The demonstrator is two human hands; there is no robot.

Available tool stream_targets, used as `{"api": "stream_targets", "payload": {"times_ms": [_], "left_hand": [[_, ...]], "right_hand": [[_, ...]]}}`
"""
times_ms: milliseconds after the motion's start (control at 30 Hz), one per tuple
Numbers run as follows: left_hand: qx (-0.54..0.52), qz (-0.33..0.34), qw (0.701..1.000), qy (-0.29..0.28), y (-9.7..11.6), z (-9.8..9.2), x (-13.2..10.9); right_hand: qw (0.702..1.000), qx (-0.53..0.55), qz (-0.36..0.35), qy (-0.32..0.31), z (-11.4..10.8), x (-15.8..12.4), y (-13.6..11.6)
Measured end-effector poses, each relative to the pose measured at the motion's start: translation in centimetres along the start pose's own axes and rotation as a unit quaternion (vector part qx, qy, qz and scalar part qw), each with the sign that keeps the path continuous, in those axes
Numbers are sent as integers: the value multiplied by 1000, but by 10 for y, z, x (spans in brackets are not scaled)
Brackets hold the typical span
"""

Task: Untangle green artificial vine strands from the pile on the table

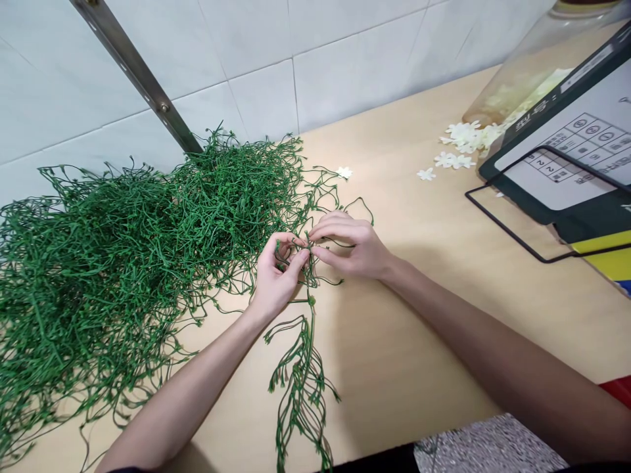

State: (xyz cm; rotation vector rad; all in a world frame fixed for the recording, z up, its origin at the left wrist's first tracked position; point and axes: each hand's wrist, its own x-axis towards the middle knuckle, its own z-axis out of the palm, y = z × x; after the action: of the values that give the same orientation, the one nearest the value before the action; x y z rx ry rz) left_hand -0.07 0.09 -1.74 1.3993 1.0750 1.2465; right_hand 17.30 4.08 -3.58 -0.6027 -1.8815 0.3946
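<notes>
My left hand [277, 272] pinches a green plastic stem [310, 328] between thumb and fingers, near the middle of the view. Facing it from the right, my right hand [352, 246] has its thumb and fingertips closed on the same branching stem, almost touching the left thumb. The stem's lower part trails down over the table toward the front edge. A large tangled heap of green stems [148, 243] lies to the left of my hands. One white flower piece [344, 172] rests just beyond them.
More white flower pieces [463, 138] lie at the back right beside a clear jar [517, 72]. A dark box [566, 151] and a black wire frame [513, 235] stand at the right. A metal post [148, 85] meets the heap against the tiled wall [355, 72].
</notes>
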Motion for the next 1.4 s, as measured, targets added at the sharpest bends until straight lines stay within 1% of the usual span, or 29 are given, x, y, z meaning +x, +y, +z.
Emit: {"api": "stream_targets", "payload": {"times_ms": [300, 500, 733, 900, 1033, 1233, 1400], "left_hand": [[50, 18, 999, 7, 0, 3, -1], [19, -3, 1000, -9, -2, 3, -2], [68, 7, 998, 14, -1, 2, -1], [65, 3, 997, 34, -1, 2, -1], [64, 6, 997, 38, -2, 2, -2], [94, 10, 994, 53, -3, 2, -1], [64, 9, 997, 39, -2, 2, -1]], "right_hand": [[997, -70, 9, -23, -3, 0, -7], [996, -80, 3, -36, -1, -2, -6], [994, -99, 1, -48, -2, -1, -10], [989, -145, 4, -37, 0, -2, -11], [988, -149, 10, -38, 0, -2, -12], [986, -160, -23, -32, 0, -3, -10], [986, -162, -1, -34, 0, -3, -8]]}}
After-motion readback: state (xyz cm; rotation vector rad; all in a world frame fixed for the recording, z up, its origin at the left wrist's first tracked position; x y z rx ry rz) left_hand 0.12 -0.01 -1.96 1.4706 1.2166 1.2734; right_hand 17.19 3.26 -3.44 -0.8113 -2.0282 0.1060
